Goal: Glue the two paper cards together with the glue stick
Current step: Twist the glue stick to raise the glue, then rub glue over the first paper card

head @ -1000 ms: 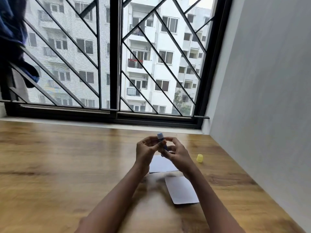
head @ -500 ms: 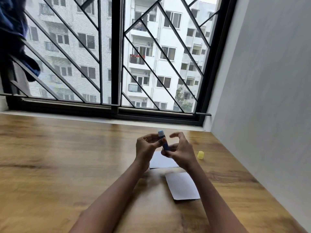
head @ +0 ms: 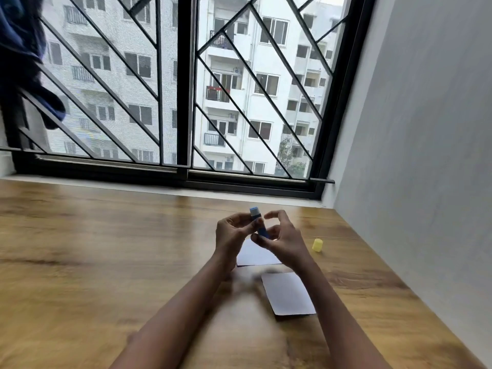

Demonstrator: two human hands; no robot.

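Glue stick (head: 257, 221) is up off the surface (head: 106, 262), right of centre, between the two hands: left hand (head: 231, 235) on its left side, right hand (head: 285, 241) fingers (head: 262, 239) at its lower end. Two cards lie flat on the surface, far card (head: 254, 255) right under the hands, near card (head: 288, 294) closer to the person, slightly right, apart from it. Cap (head: 317, 245) stands on the surface right of the hands, toward the wall (head: 426, 155); window (head: 183, 102) runs behind the surface, cloth (head: 21, 49) hanging at its far left.
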